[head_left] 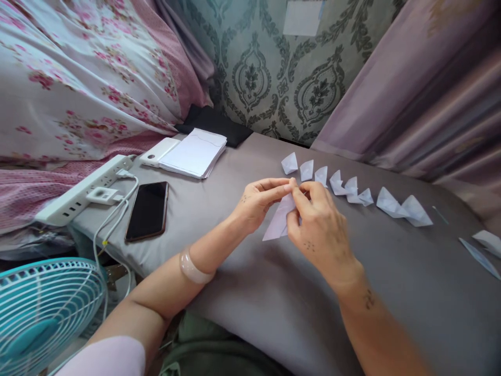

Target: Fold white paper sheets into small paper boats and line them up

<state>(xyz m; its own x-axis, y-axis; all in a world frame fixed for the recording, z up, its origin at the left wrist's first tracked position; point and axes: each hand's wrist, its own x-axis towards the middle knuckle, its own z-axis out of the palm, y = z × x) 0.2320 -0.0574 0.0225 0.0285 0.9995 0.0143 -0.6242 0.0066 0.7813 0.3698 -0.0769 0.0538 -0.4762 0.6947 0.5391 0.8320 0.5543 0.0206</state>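
A folded piece of white paper (278, 219) with a pointed lower corner is held up between both hands, over the grey-covered table. My left hand (260, 201) pinches its top edge with thumb and fingertips. My right hand (319, 224) grips the same paper from the right, its fingertips meeting the left ones at the top; part of the paper is hidden behind it. Just beyond the hands stands a row of several small folded paper boats (307, 170), which runs on to the right with larger paper boats (417, 211).
On the left lie a stack of white paper (193, 151), a black phone (147, 211) and a white power strip (84, 190) with cables. A blue fan (43, 313) stands at lower left. More paper (489, 242) and a thin blue-edged item (479, 258) lie at far right.
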